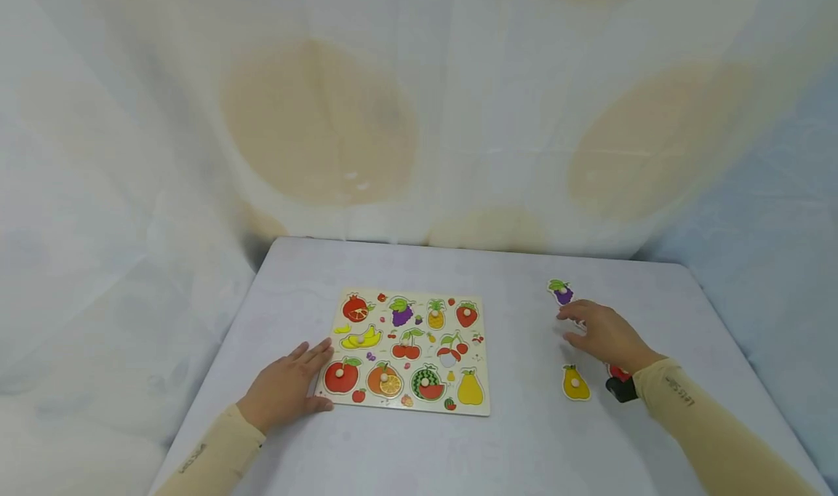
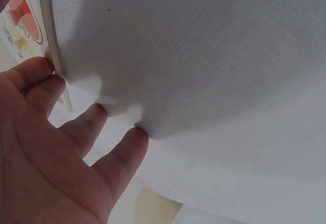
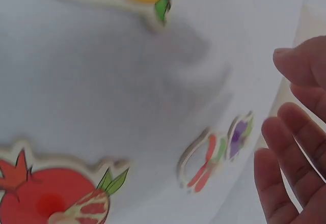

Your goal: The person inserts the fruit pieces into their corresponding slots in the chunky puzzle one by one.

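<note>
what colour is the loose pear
The pear is yellow with a pale border; it shows best in the head view.

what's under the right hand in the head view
Part of a puzzle piece peeks out beneath the right hand; the right wrist view shows red and green on it. The rest of it, and the tabletop directly below, are hidden from the head camera.

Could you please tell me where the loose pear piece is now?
In the head view, the loose pear piece lies on the table, right of the puzzle board and below the right hand in the picture.
</note>
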`<state>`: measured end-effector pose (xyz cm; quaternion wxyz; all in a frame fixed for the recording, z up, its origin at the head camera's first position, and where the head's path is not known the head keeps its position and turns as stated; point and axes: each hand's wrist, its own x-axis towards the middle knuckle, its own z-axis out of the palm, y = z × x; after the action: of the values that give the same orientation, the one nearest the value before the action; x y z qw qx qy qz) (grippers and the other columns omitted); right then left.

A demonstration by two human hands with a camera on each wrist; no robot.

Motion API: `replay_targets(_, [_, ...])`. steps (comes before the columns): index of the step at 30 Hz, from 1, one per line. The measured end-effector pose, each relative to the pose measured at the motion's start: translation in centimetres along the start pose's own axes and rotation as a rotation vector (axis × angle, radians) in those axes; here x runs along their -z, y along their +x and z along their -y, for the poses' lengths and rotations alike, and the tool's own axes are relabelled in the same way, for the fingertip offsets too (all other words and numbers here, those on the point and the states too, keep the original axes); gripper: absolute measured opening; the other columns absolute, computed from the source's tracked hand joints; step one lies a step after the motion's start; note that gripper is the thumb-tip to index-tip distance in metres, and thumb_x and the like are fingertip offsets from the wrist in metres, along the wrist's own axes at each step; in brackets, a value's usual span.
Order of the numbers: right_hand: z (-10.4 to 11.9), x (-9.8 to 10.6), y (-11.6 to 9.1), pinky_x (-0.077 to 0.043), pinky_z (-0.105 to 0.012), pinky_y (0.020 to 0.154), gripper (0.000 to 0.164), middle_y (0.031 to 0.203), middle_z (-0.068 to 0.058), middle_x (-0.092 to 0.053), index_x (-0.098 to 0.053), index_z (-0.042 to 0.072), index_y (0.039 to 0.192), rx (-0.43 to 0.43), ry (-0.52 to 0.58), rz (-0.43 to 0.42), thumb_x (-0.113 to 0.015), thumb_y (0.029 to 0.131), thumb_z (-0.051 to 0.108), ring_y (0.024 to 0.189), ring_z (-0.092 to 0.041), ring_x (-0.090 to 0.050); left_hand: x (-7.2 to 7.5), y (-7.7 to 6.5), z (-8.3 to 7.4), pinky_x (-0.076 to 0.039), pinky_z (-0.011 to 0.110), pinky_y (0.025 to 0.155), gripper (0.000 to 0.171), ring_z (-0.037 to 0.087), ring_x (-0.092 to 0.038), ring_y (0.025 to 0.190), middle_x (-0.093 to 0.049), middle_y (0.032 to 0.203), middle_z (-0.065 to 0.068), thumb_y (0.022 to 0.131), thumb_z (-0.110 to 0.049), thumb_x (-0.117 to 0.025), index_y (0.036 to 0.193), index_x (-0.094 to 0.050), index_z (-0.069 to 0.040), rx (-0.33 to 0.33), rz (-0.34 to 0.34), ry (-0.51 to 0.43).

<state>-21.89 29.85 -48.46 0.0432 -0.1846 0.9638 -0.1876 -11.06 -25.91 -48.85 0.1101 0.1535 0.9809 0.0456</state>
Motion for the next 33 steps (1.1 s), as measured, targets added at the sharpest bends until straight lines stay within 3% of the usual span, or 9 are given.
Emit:
replay_targets(6, [-2.2, 0.2, 0.4, -0.044, -0.063, 0.097, 0.044, 0.131, -0.024, -0.057, -0.066, 0.003, 0.125, -0.104, -0.028, -0.043, -0.079, 0.086, 0.018, 0.115, -0.045, -0.056, -0.4, 0.0, 0.2, -0.039, 0.055, 0.107, 0.095, 0.040, -0.036, 0.141, -0.038, 0.157, 0.005, 0.074, -0.053, -0.083, 0.150, -0.046, -0.009, 0.006, 0.002, 0.004])
replay_targets(12, [-4.0, -0.4, 0.3, -0.038, -0.065, 0.102, 0.054, 0.133, -0.029, -0.053, -0.061, -0.001, 0.129, -0.194, -0.011, -0.025, -0.080, 0.085, 0.023, 0.121, -0.049, -0.049, -0.5, 0.0, 0.2, -0.040, 0.056, 0.107, 0.095, 0.040, -0.036, 0.141, -0.039, 0.157, 0.005, 0.074, -0.053, -0.083, 0.150, -0.046, -0.009, 0.004, -0.004, 0.003])
replay_targets(19, [-5.0, -0.9, 0.1, -0.037, -0.066, 0.102, 0.055, 0.134, -0.030, -0.051, -0.058, -0.003, 0.132, -0.211, 0.046, -0.006, -0.077, 0.087, 0.021, 0.122, -0.049, -0.048, -0.2, 0.0, -0.1, -0.040, 0.056, 0.106, 0.093, 0.041, -0.036, 0.140, -0.039, 0.157, 0.005, 0.075, -0.051, -0.083, 0.149, -0.047, -0.008, -0.005, -0.014, -0.003])
replay_targets(33, [-5.9, -1.4, 0.8, -0.038, -0.065, 0.102, 0.053, 0.132, -0.031, -0.054, -0.055, -0.006, 0.133, -0.165, 0.016, -0.004, -0.073, 0.089, 0.019, 0.121, -0.049, -0.050, -0.2, -0.1, -0.1, -0.040, 0.055, 0.107, 0.093, 0.041, -0.036, 0.140, -0.039, 0.157, 0.006, 0.075, -0.052, -0.083, 0.149, -0.047, -0.007, -0.011, -0.023, 0.010])
